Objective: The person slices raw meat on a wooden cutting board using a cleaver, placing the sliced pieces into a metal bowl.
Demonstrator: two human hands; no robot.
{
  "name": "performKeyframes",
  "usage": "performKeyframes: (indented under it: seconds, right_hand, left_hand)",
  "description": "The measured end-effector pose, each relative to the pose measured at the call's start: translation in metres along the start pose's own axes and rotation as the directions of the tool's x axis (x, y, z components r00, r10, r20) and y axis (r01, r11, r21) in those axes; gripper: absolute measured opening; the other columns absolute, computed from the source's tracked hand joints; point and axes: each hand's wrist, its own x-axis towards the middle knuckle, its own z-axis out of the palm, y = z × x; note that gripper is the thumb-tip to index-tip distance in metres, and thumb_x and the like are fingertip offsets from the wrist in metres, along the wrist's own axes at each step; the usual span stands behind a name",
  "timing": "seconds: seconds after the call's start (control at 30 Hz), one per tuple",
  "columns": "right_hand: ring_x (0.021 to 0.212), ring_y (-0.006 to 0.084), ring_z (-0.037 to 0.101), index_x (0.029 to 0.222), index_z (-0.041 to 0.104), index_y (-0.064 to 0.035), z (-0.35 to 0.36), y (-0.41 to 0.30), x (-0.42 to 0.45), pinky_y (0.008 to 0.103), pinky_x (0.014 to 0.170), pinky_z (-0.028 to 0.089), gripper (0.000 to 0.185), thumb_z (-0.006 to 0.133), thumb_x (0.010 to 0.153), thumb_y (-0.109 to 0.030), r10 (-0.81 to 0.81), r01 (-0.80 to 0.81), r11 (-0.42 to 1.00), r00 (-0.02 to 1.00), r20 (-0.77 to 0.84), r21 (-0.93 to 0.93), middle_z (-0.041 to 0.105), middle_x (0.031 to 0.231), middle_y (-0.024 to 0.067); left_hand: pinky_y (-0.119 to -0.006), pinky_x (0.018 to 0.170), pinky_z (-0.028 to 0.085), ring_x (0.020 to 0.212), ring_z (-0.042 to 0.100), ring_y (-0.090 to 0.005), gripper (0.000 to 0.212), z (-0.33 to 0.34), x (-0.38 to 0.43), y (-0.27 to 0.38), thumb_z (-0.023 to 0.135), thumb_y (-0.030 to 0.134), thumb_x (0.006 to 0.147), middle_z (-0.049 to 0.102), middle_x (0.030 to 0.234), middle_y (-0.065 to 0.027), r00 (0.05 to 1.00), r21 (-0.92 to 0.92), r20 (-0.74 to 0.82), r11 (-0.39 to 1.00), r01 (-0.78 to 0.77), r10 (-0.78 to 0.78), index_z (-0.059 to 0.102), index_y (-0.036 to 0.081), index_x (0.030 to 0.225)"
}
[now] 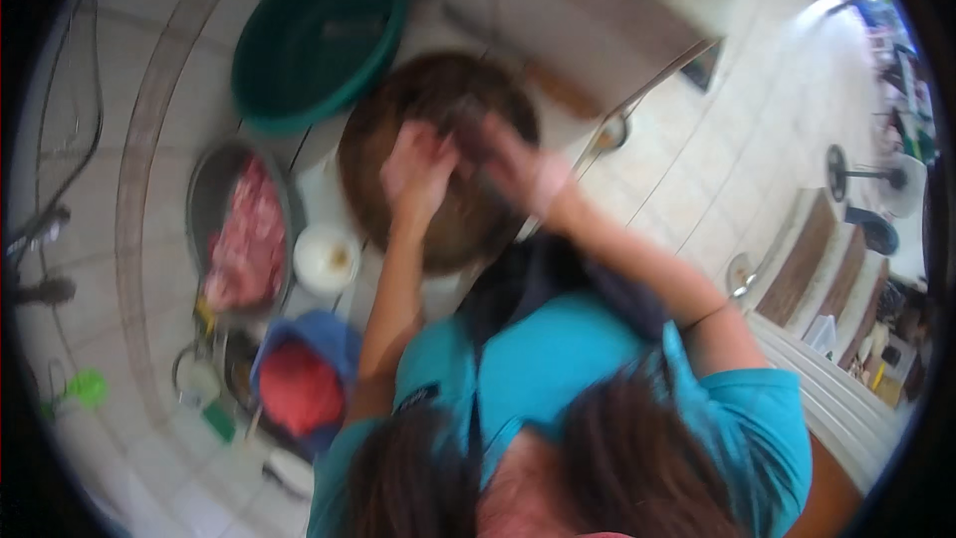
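Both hands are over a round wooden chopping block point(403, 239) in front of me, and motion blur hides the detail. My right hand point(515, 161) appears closed around a dark, flat object point(470, 127), perhaps a cleaver; its shape is too smeared to settle. Close beside it on the left, my left hand point(418, 161) has its fingers bent at the middle of the block. Whether the left fingers grip anything cannot be seen. To the left, a grey oval basin point(196, 202) holds pink raw meat point(250, 239).
A green plastic basin point(258, 108) is beyond the block, at upper left. Beside the meat basin sits a white bowl point(326, 260). A blue container point(278, 332) with red contents point(299, 388) is near my left elbow. Tiled floor point(665, 172) and steps point(810, 269) lie to the right.
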Motion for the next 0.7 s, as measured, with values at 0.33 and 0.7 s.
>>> performKeyframes:
  seconds: [0.33,0.7]
  right_hand:
    - [0.073,0.04,0.067,0.152,0.021,-0.01,-0.012,-0.026,0.01,0.0484,0.065,0.053,0.072,0.056,0.091,-0.024,-0.038,0.058,0.972,0.995,0.093,-0.228,0.068,0.079,0.0209]
    - [0.07,0.0417,0.065,0.149,0.026,-0.0114,-0.03,-0.009,-0.012,0.0512,0.067,0.052,0.067,0.058,0.091,-0.021,0.003,0.004,0.997,0.995,0.1,-0.074,0.066,0.073,0.0216]
  left_hand:
    - [-0.029,0.07,0.054,0.076,0.064,-0.0172,0.034,0.007,0.001,-0.016,0.072,0.005,0.084,0.065,0.086,-0.0133,0.991,-0.524,0.036,0.842,0.126,-0.126,0.047,0.003,0.106]
    - [-0.032,0.082,0.054,0.085,0.063,-0.0163,0.024,-0.099,-0.013,0.017,0.059,0.004,0.094,0.061,0.106,-0.0064,0.973,-0.783,-0.048,0.596,-0.176,0.225,0.055,0.005,0.117]
